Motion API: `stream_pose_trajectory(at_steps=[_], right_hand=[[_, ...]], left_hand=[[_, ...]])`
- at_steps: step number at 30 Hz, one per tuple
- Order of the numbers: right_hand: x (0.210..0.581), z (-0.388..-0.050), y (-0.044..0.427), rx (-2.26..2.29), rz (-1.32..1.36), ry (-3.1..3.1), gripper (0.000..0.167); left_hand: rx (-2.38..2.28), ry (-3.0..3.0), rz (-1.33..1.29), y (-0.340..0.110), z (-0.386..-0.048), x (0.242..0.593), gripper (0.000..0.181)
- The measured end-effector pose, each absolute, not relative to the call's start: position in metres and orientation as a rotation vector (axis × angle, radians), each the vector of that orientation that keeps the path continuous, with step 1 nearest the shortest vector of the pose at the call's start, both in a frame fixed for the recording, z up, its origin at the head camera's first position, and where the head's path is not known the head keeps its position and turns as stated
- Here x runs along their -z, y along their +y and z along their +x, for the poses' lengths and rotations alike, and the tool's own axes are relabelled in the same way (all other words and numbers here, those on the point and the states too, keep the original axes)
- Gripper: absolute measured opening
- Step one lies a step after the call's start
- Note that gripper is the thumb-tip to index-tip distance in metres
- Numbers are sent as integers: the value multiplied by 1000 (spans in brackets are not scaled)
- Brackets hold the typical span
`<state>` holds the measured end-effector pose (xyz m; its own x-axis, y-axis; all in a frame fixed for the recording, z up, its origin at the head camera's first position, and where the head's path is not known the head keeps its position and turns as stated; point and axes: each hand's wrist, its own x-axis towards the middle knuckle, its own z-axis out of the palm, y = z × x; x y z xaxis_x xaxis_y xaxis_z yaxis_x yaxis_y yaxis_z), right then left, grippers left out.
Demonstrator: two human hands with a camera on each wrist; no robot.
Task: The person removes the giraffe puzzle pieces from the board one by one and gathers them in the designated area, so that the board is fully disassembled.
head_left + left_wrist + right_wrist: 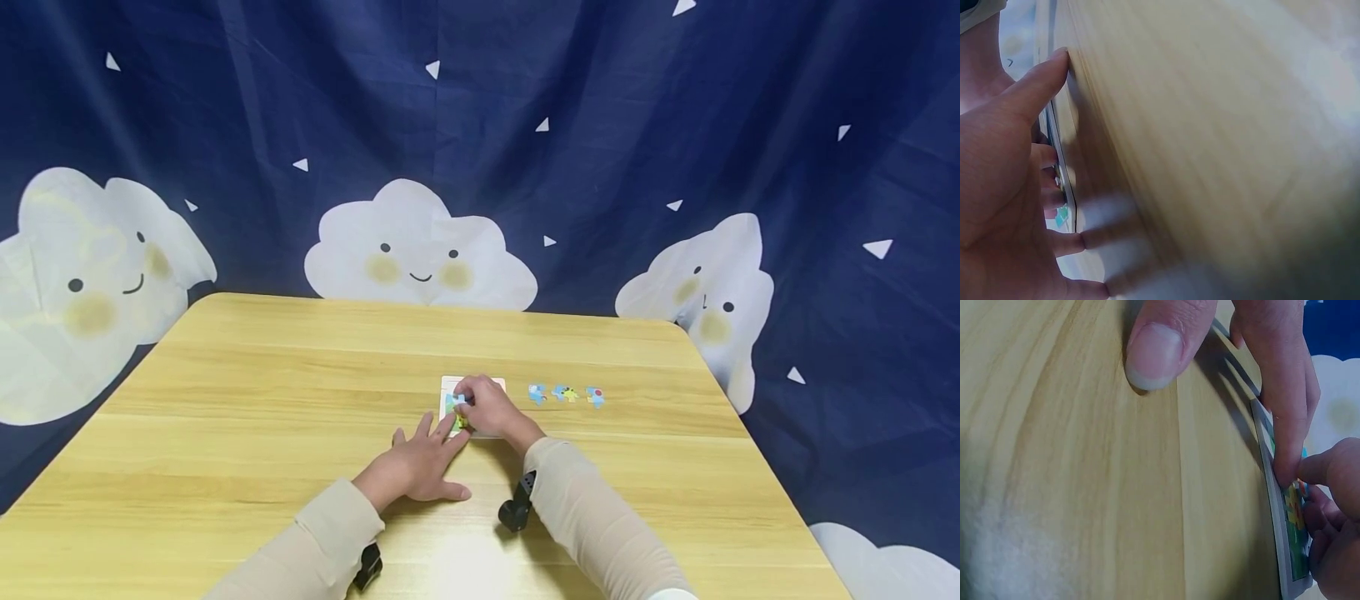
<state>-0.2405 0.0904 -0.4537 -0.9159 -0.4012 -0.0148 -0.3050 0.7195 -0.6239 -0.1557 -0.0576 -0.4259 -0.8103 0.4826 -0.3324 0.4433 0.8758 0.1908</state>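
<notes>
A small puzzle board (447, 382) with a white border lies flat on the table, part of its picture filled in with green and yellow. My left hand (427, 463) is spread flat at its near-left side, fingertips touching the board's edge and thumb resting on the tabletop. Over the board, my right hand (491, 408) has curled fingers and pinches a light-blue puzzle piece (459, 399) between thumb and finger. In the right wrist view, the thumb and curled fingers cover much of the board's coloured picture (1298, 544), so the piece is mostly hidden.
Loose jigsaw pieces lie in a row right of the board: a blue-and-white one (537, 393), a blue-and-yellow one (566, 392) and a blue one with a red spot (595, 396). The wooden table (262, 400) ends before a dark blue curtain (480, 108) with clouds.
</notes>
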Motion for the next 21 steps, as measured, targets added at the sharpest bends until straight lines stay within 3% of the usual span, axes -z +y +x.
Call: stream_pose_trajectory(at_steps=[8, 21], right_hand=[[453, -239, 88, 962, -542, 2789, 16], [452, -238, 85, 1016, -500, 2797, 4]], left_hand=[[-126, 2672, 696, -58, -156, 428, 87], [-112, 2663, 704, -59, -158, 429, 86]])
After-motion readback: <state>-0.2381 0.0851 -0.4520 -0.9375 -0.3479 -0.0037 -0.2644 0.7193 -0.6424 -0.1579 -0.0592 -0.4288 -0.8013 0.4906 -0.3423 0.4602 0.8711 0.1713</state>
